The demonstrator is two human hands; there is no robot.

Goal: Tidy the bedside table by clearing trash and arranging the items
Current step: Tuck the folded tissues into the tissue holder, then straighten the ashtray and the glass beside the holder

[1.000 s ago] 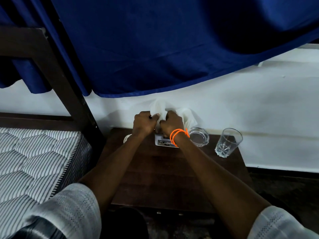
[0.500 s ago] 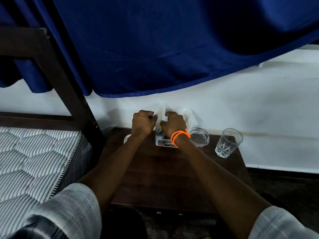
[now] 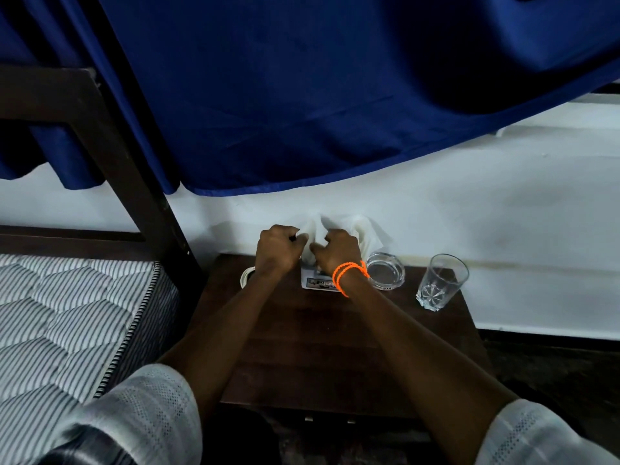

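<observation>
Your left hand (image 3: 278, 248): it is curled tight, and its fingers (image 3: 295, 237) pinch the left side of the white tissue (image 3: 364, 231).
Your right hand (image 3: 337, 250): it is curled too, and it grips the same tissue from the right. 2 orange bands (image 3: 349, 275) go round this wrist.
Tissue: it sticks up between your 2 hands, right over the tissue box (image 3: 317, 282). Part of it fans out behind your right hand, close to the white wall (image 3: 469, 213).
Tissue box: it sits at the back of the dark wood counter (image 3: 322, 340), under your hands. You can only see its front edge.
Glass ashtray (image 3: 385, 270): it sits just to the right of the box, near your right wrist.
Drinking glass (image 3: 441, 281): it stands upright at the back right corner of the counter, apart from the ashtray.
White round thing (image 3: 246, 276): it peeks out behind your left wrist. You cannot tell what it is.
Bed: a striped mattress (image 3: 67, 317) lies to the left of the counter, with a dark bed frame (image 3: 127, 156) beside it.
Blue curtain (image 3: 302, 95): it hangs above everything.
</observation>
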